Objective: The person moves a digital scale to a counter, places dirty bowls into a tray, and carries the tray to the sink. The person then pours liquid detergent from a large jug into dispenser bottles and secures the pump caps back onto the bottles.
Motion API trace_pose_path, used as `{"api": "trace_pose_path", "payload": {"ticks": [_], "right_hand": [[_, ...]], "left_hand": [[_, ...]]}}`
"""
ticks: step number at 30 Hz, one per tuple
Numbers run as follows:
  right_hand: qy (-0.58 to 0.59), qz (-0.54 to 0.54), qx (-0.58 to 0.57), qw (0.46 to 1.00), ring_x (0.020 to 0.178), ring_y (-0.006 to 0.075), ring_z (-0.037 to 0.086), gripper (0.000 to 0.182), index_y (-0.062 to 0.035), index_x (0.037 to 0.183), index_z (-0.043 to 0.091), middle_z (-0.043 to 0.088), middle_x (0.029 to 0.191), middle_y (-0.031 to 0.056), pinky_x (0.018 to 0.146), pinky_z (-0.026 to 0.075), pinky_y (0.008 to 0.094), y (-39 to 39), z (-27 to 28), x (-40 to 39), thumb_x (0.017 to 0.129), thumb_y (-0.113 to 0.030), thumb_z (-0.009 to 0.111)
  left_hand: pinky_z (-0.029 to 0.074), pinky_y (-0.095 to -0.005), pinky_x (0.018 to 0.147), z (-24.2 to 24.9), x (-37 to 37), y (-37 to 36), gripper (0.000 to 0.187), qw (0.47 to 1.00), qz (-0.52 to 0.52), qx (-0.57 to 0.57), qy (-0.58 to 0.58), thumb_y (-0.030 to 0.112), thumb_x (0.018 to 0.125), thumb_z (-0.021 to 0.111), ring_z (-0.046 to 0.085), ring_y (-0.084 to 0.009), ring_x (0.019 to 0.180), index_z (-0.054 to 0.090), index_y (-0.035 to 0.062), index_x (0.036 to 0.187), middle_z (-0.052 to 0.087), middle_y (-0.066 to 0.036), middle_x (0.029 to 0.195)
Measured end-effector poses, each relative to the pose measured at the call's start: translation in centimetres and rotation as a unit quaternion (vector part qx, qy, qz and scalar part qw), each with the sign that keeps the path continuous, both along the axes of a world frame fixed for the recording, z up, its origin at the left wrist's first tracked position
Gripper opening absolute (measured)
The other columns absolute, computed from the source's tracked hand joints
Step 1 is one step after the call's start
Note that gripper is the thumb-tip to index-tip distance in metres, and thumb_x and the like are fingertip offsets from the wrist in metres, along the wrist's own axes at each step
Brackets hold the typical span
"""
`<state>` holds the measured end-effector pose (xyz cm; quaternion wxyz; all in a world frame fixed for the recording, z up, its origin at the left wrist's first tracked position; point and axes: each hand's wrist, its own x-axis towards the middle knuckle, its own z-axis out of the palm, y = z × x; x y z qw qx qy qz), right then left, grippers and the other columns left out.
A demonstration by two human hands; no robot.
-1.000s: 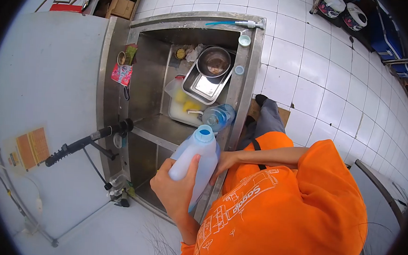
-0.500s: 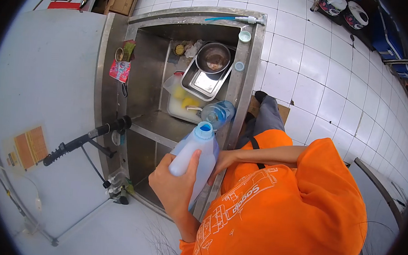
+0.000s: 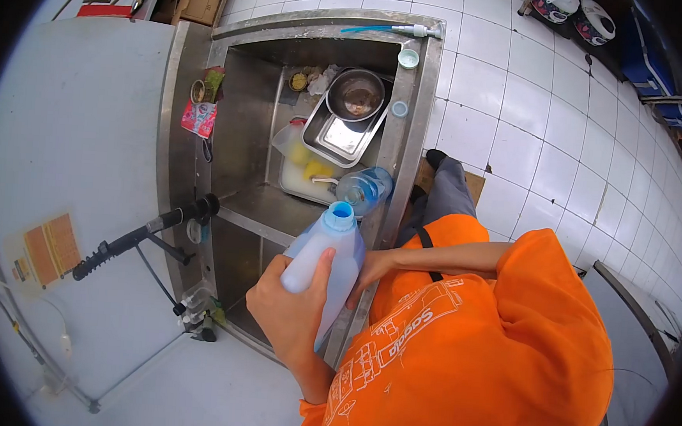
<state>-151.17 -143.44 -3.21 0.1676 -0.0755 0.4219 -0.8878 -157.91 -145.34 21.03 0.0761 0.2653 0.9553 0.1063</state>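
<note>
Bottle (image 3: 342, 252), whitish and uncapped, is held by the sink's (image 3: 420, 101) near rim, beside the divider between two basins; its blue mouth faces up, contents hard to make out. The left hand's (image 3: 292, 311) grip is curled closed around its side, thumb across the front. The right hand (image 3: 370, 271) is at its other side, fingers mostly hidden, so how far they close cannot be told. In the sink's right basin, a clear bluish bottle (image 3: 366, 191) sits next to a pale tray (image 3: 297, 184) containing something yellow (image 3: 319, 169). Farther right, a metal tray (image 3: 339, 143) carries a pan (image 3: 356, 95), its bottom brownish. A small bowl (image 3: 299, 81) with yellow contents occupies the sink's far right corner.
</note>
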Motion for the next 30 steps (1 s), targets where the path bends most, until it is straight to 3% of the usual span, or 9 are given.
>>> {"api": "trace_pose_path", "payload": {"ticks": [30], "right_hand": [[0.004, 0.027, 0.010, 1.000, 0.121, 0.0294, 0.056, 0.071, -0.0037, 0.128, 0.058, 0.062, 0.128, 0.0156, 0.106, 0.042, 0.0373, -0.5, 0.0, -0.5, 0.068, -0.021, 0.090]], "left_hand": [[0.048, -0.0366, 0.060, 0.3, -0.1, 0.6, 0.050, 1.000, -0.007, -0.011, 0.011, 0.044, 0.069, 0.083, 0.061, -0.0263, 0.055, 0.064, -0.0024, 0.071, 0.062, -0.015, 0.061]]}}
